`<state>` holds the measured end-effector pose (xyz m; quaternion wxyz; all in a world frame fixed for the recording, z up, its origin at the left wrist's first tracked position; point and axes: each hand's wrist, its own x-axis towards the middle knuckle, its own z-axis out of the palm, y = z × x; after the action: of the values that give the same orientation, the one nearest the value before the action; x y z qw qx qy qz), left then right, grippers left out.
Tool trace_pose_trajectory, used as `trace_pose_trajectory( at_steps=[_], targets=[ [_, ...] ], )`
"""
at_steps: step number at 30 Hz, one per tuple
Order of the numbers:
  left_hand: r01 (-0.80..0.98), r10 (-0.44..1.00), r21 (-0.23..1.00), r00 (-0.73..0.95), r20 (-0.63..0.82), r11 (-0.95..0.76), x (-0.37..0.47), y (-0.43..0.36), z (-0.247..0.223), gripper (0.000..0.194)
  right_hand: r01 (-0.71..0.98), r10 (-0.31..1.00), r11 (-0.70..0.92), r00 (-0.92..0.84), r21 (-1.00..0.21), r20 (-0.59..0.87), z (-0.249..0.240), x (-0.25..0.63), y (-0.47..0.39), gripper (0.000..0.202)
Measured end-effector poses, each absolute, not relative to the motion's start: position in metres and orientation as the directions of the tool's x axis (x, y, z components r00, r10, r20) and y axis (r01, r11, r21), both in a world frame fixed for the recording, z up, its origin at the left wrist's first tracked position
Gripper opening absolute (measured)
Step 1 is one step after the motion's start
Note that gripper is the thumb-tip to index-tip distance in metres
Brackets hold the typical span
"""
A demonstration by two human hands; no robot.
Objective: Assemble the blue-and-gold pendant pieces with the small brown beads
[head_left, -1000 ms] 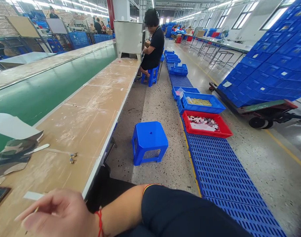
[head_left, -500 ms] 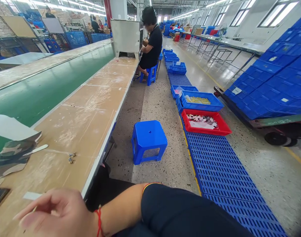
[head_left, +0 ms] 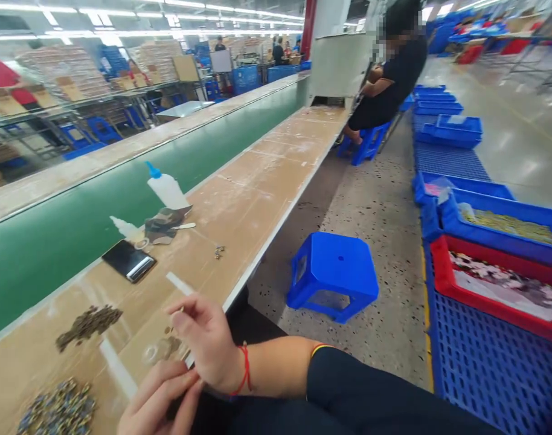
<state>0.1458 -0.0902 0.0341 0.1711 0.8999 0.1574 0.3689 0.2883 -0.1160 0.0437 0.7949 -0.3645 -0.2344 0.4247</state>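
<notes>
My right hand [head_left: 208, 338], with a red string bracelet at the wrist, is closed over the table's near edge. A tiny speck shows at its fingertips, too small to name. Just below it, my left hand [head_left: 160, 399] has its fingers pressed together, around a small pale piece that I cannot identify. Beside the hands are a clear round item [head_left: 153, 352] and a pale strip [head_left: 179, 283]. To the left lie a heap of small shiny metal parts [head_left: 58, 411], a heap of small brown pieces [head_left: 88, 326] and another white strip [head_left: 117, 367].
A dark phone-like slab [head_left: 128, 261], camouflage cloth [head_left: 165, 226], a white squeeze bottle [head_left: 168, 190] and a few metal parts [head_left: 218, 251] are on the table [head_left: 258, 166]. A blue stool [head_left: 339, 266] and red bin [head_left: 443, 275] stand right. A person [head_left: 394, 78] sits farther along.
The view has swung left and down, so the heaps and my left hand now show. My right hand appears farther right, close to the left hand.
</notes>
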Motion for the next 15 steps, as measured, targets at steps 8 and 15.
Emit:
trace_pose_trajectory(
  at_steps=[8,15],
  targets=[
    [-0.361,0.879,0.918,0.369,0.303,-0.165,0.232,-0.156,0.031,0.026,-0.342,0.840,0.321,0.534,-0.883,0.099,0.023,0.368,-0.164,0.023],
    [-0.818,0.961,0.507,0.264,-0.087,0.271,0.281,-0.164,0.048,0.033,-0.311,0.877,0.334,0.448,-0.890,0.173,0.030,0.429,-0.170,0.019]
  ],
)
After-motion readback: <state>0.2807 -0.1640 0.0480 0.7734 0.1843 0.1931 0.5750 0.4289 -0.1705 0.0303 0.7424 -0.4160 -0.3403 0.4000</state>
